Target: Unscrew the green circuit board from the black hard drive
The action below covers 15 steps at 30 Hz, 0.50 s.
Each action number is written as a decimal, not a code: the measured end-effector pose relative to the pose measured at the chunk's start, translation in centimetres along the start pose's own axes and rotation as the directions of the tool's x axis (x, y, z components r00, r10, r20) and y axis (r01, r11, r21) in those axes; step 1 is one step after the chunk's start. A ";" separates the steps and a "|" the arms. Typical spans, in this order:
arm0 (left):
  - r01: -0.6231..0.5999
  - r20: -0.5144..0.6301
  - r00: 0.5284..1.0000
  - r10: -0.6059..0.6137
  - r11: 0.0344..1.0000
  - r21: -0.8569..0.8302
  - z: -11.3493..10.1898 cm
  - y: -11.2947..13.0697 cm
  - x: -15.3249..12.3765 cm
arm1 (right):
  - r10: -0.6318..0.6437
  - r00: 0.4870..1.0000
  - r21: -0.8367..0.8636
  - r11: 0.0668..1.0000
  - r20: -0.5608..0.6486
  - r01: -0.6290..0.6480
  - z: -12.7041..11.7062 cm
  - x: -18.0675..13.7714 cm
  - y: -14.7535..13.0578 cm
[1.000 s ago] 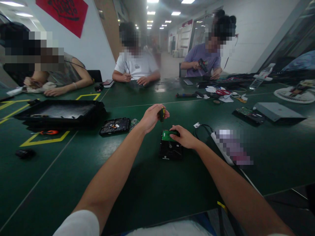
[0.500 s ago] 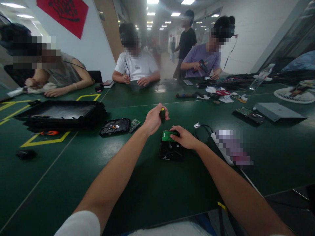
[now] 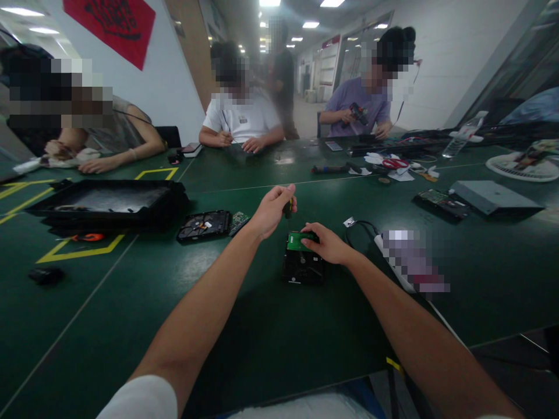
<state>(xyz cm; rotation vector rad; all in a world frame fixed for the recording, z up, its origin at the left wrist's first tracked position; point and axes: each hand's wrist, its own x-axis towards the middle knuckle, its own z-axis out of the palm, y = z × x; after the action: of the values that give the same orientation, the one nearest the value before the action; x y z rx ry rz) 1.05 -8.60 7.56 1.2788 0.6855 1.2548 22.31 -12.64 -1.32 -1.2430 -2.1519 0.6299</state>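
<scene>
A black hard drive [image 3: 303, 265] with a green circuit board [image 3: 296, 240] on its far end lies on the green table [image 3: 262, 326] in front of me. My left hand [image 3: 271, 210] is closed round the black and yellow handle of a screwdriver [image 3: 287, 208], held upright just above the drive's far left corner. My right hand [image 3: 326, 242] rests on the drive's far right end, fingers pressed on the green board.
An opened hard drive [image 3: 203, 224] and a small circuit board [image 3: 239, 220] lie to the left, beside a black tray [image 3: 107, 201]. A white power strip [image 3: 408, 262] with a black cable lies to the right. Three people sit across the table; another stands behind them.
My left hand has turned slightly on the screwdriver handle and stays above the drive. My right hand has not moved. A person in black has walked leftwards in the background.
</scene>
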 end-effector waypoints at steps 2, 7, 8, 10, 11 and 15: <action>-0.016 -0.012 1.000 0.017 0.999 0.045 -0.3 0.2 0.1 | 0.001 1.000 0.000 1.000 -0.001 -0.001 0.0 0.0 0.0; -0.061 -0.035 0.997 0.066 0.988 0.142 -0.8 0.8 0.2 | 0.006 1.000 0.003 1.000 0.021 -0.006 0.0 0.1 0.0; -0.062 -0.024 0.997 0.067 0.986 0.155 -0.9 0.8 0.2 | 0.010 1.000 -0.001 1.000 0.025 -0.010 0.0 0.1 0.0; -0.066 0.005 0.998 0.066 0.984 0.167 -1.0 0.9 0.2 | 0.016 0.999 -0.010 1.000 0.030 -0.016 -0.1 0.1 0.0; -0.067 0.018 0.998 0.065 0.984 0.163 -1.0 0.8 0.1 | 0.017 0.999 -0.013 1.000 0.030 -0.017 0.0 0.1 0.0; -0.036 0.046 0.998 0.032 0.995 0.089 -0.8 0.7 0.1 | 0.011 1.000 -0.017 1.000 0.022 -0.010 0.0 0.1 0.2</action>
<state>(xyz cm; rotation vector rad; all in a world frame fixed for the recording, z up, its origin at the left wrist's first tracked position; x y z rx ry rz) 0.17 -8.38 8.07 1.3933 0.6975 1.2312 22.34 -12.45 -1.43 -1.2629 -2.1746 0.6334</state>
